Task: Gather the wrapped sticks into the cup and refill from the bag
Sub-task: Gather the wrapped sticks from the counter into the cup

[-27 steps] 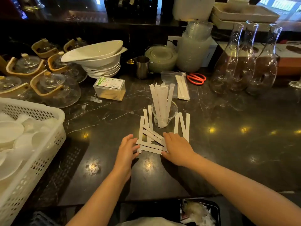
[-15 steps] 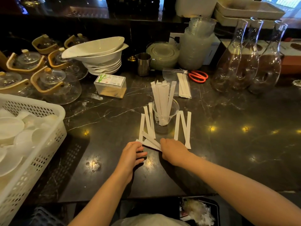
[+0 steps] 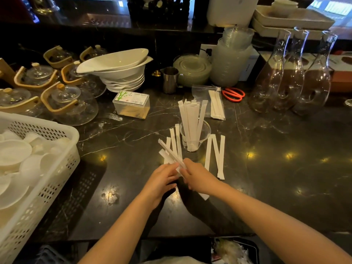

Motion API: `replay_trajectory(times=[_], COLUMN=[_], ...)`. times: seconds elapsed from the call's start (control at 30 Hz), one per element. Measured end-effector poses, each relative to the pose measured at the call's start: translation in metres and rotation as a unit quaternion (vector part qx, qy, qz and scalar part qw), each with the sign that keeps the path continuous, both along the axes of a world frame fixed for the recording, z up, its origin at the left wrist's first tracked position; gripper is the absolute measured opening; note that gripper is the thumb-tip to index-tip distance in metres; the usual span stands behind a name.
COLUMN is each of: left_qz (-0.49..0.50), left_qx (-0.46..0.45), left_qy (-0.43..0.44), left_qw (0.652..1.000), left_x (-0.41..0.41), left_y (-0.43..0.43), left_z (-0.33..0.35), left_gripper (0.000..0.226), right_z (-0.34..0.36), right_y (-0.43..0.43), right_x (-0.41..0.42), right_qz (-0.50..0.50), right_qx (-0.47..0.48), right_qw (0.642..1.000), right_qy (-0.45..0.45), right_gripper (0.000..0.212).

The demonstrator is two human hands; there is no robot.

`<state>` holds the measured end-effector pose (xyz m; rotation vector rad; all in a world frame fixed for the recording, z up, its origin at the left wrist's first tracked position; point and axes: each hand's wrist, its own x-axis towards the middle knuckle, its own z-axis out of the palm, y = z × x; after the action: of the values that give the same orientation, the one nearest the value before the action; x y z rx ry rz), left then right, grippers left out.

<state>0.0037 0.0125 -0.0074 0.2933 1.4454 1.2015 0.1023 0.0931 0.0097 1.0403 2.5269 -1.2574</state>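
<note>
A clear plastic cup (image 3: 204, 130) stands mid-counter with several white wrapped sticks (image 3: 191, 119) upright in it. My left hand (image 3: 162, 182) and my right hand (image 3: 198, 178) meet just in front of the cup and together grip a small bundle of wrapped sticks (image 3: 170, 151) that points up and to the left. More loose sticks (image 3: 176, 139) lie flat left of the cup, and three others (image 3: 216, 153) lie to its right. A clear bag (image 3: 214, 101) with a few sticks inside lies behind the cup.
A white basket (image 3: 57, 168) of lids sits at the left edge. Glass teapots (image 3: 66, 103), stacked white bowls (image 3: 118, 73), a small clear box (image 3: 131, 104), a steel jug (image 3: 170, 80), red scissors (image 3: 233, 94) and three glass carafes (image 3: 293, 77) line the back of the dark counter.
Both hands pushed the sticks lying in front of the cup together, then lifted them off the counter as a bundle. The sticks beside the cup stayed where they were.
</note>
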Motion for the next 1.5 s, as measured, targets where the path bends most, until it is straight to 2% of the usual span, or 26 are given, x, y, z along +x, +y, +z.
replay_trajectory(times=[0.1, 0.23, 0.33, 0.43, 0.47, 0.53, 0.6, 0.67, 0.77, 0.9, 1.07, 1.23, 1.5], left_qz=[0.031, 0.05, 0.077, 0.149, 0.167, 0.185, 0.186, 0.177, 0.182, 0.185, 0.181, 0.176, 0.137], left_qx=[0.04, 0.054, 0.061, 0.07, 0.067, 0.048, 0.027, 0.014, 0.007, 0.004, -0.008, -0.008, -0.004], left_qy=[0.002, 0.037, 0.032, 0.009, 0.016, 0.041, 0.055, 0.074, 0.106, 0.121, 0.132, 0.124, 0.107], left_qw=[0.999, 0.997, 0.995, 0.986, 0.984, 0.981, 0.981, 0.981, 0.978, 0.975, 0.975, 0.977, 0.985], left_x=[-0.006, -0.019, -0.029, -0.041, -0.047, -0.056, -0.063, -0.066, -0.068, -0.069, -0.072, -0.072, -0.069], left_y=[0.01, 0.015, 0.019, 0.022, 0.022, 0.02, 0.017, 0.015, 0.014, 0.01, 0.009, 0.011, 0.015], left_z=[0.011, 0.021, 0.023, 0.026, 0.026, 0.026, 0.025, 0.022, 0.014, 0.007, 0.002, -0.001, -0.003], left_gripper=[0.034, 0.029, 0.031, 0.031, 0.03, 0.03, 0.029, 0.028, 0.025, 0.021, 0.014, 0.011, 0.01], right_z=[0.01, 0.014, 0.013, 0.007, 0.004, -0.003, -0.008, -0.013, -0.02, -0.031, -0.033, -0.034, -0.034], right_y=[-0.009, -0.014, -0.014, -0.006, -0.002, 0.008, 0.014, 0.015, 0.016, 0.021, 0.026, 0.029, 0.026], right_x=[-0.015, -0.033, -0.041, -0.045, -0.045, -0.047, -0.052, -0.06, -0.074, -0.086, -0.089, -0.089, -0.083], right_qz=[-0.012, -0.02, -0.027, -0.058, -0.066, -0.049, -0.025, -0.009, 0.002, -0.027, -0.024, -0.03, -0.032], right_qx=[-0.06, -0.105, -0.119, -0.119, -0.098, 0.019, 0.129, 0.187, 0.245, 0.231, 0.217, 0.244, 0.232], right_qw=[0.995, 0.986, 0.983, 0.986, 0.989, 0.998, 0.991, 0.978, 0.961, 0.958, 0.961, 0.955, 0.961], right_qy=[0.082, 0.125, 0.133, 0.102, 0.089, 0.035, -0.039, -0.095, -0.13, -0.165, -0.171, -0.164, -0.148], right_gripper=[0.024, 0.033, 0.031, 0.033, 0.032, 0.03, 0.03, 0.037, 0.044, 0.05, 0.043, 0.042, 0.041])
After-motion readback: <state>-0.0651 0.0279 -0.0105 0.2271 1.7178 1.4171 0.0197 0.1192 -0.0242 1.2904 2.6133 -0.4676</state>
